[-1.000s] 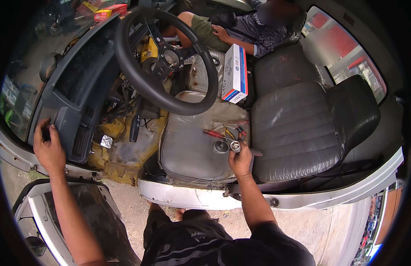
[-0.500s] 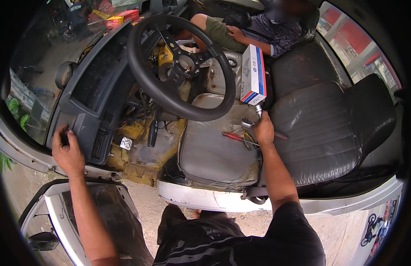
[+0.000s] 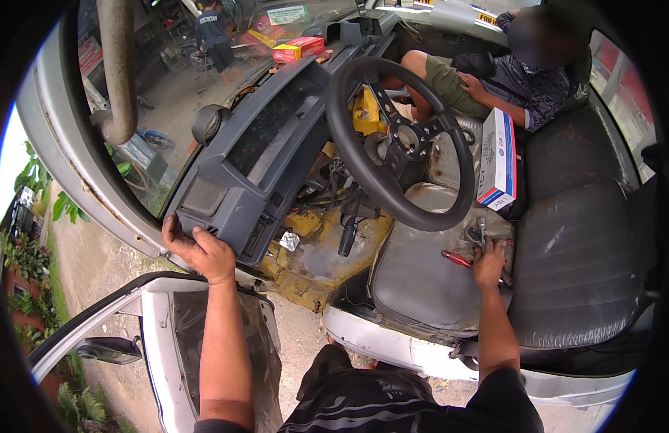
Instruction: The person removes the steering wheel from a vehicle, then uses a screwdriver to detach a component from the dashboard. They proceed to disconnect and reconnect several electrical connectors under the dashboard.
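My right hand (image 3: 489,265) is down on the worn grey driver's seat (image 3: 406,289), with fingers curled around a silver socket wrench (image 3: 482,226). Its metal end sticks out past my fingertips. Beside it lie a round-headed metal tool (image 3: 472,234) and a red-handled screwdriver (image 3: 455,257), whose far part is hidden by my hand. My left hand (image 3: 207,254) rests against the outer end of the grey dashboard (image 3: 237,184), thumb and fingers apart, holding nothing.
The black steering wheel (image 3: 377,189) overhangs the seat. A white, blue and red box (image 3: 499,162) stands beyond the tools. Another person (image 3: 504,79) sits on the far seat. Bare yellow floor (image 3: 313,252) and loose wiring show below the dashboard. The door (image 3: 157,346) hangs open.
My view has swung left, so the cab appears further right. My right hand has lowered the socket wrench from beside the box onto the seat. My left hand stays at the dashboard end.
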Action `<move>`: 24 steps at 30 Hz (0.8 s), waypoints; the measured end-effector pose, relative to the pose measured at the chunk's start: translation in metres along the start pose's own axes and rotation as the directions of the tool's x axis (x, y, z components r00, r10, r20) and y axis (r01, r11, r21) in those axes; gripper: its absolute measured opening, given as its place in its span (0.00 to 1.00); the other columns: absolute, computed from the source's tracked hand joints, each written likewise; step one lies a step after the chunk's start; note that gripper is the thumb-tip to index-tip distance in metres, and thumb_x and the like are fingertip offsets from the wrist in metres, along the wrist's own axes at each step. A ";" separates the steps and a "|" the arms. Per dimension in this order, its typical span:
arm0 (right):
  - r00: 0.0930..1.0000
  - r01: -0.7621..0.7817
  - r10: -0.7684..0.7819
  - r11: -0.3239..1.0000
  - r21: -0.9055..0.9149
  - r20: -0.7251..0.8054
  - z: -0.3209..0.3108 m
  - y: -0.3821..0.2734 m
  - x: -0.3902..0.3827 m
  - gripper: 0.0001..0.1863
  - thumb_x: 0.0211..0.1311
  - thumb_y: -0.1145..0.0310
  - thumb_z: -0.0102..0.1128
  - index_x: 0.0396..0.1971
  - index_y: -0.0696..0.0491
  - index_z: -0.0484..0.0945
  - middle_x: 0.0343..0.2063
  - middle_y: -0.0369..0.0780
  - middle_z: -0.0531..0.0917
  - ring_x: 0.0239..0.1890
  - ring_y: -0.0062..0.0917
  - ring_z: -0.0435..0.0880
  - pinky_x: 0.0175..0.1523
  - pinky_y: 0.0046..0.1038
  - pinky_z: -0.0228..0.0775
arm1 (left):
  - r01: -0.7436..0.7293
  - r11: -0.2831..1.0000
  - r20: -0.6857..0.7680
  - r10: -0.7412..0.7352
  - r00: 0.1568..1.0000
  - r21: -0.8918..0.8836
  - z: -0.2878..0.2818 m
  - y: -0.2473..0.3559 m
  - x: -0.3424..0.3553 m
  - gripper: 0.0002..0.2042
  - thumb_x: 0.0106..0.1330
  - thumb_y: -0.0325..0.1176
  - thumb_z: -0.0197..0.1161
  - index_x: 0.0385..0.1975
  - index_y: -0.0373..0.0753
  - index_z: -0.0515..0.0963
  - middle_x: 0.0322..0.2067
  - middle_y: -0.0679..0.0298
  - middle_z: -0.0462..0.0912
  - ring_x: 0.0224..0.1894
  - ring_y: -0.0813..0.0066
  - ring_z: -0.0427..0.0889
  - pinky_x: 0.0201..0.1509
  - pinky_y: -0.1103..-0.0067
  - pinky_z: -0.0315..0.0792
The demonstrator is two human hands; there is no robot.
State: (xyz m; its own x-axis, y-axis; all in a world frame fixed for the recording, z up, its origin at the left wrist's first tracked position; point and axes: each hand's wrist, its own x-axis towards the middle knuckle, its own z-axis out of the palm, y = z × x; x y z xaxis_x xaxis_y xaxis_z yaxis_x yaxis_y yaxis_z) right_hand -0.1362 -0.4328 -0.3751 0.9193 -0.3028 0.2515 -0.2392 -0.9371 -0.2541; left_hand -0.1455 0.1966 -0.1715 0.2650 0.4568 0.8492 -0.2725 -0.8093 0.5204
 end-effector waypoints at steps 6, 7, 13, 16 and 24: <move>0.928 0.372 -0.370 0.920 0.120 -0.039 -0.021 -0.021 -0.087 0.26 0.57 0.73 0.69 0.58 0.54 0.80 0.58 0.50 0.77 0.64 0.50 0.74 0.71 0.49 0.66 | -0.003 0.998 0.059 0.006 0.998 -0.056 -0.002 -0.013 0.004 0.23 0.69 0.21 0.48 0.65 0.28 0.69 0.63 0.46 0.75 0.67 0.52 0.74 0.78 0.61 0.62; 0.908 0.415 -0.418 0.898 0.148 -0.016 -0.018 -0.024 -0.100 0.25 0.56 0.72 0.68 0.56 0.54 0.81 0.57 0.49 0.78 0.63 0.48 0.75 0.72 0.48 0.66 | 0.005 0.997 0.070 0.000 0.998 -0.077 -0.003 -0.014 0.004 0.22 0.69 0.22 0.48 0.64 0.28 0.70 0.62 0.47 0.76 0.66 0.52 0.74 0.78 0.61 0.62; 0.958 0.267 -0.284 0.933 0.243 0.037 0.001 -0.019 -0.126 0.16 0.59 0.71 0.66 0.48 0.54 0.86 0.47 0.43 0.83 0.58 0.42 0.80 0.69 0.43 0.68 | -0.001 0.999 0.066 -0.002 0.998 0.041 -0.005 -0.020 0.006 0.20 0.70 0.27 0.51 0.59 0.25 0.77 0.57 0.46 0.82 0.60 0.51 0.80 0.73 0.63 0.68; 0.956 0.267 -0.289 0.931 0.249 0.055 0.000 -0.016 -0.124 0.15 0.60 0.71 0.66 0.48 0.53 0.86 0.49 0.43 0.83 0.59 0.41 0.79 0.68 0.43 0.68 | -0.001 0.996 0.094 -0.007 0.996 0.088 -0.007 -0.023 0.009 0.20 0.70 0.28 0.51 0.58 0.25 0.78 0.57 0.46 0.83 0.61 0.50 0.81 0.72 0.63 0.69; 0.965 0.249 -0.263 0.929 0.273 0.014 -0.002 -0.017 -0.124 0.14 0.61 0.70 0.65 0.46 0.54 0.87 0.47 0.43 0.84 0.58 0.41 0.80 0.68 0.42 0.68 | 0.017 0.992 0.120 -0.032 0.992 0.125 -0.009 -0.031 0.010 0.17 0.74 0.29 0.51 0.54 0.26 0.80 0.52 0.47 0.84 0.55 0.52 0.82 0.67 0.65 0.71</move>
State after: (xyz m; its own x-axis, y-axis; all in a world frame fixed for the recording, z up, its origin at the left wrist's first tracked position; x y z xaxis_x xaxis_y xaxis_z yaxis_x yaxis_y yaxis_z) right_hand -0.2468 -0.3800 -0.3997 0.9540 -0.0436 0.2967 0.0923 -0.8986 -0.4289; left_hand -0.1428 0.2289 -0.1786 0.3830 0.4347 0.8151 -0.1500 -0.8414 0.5192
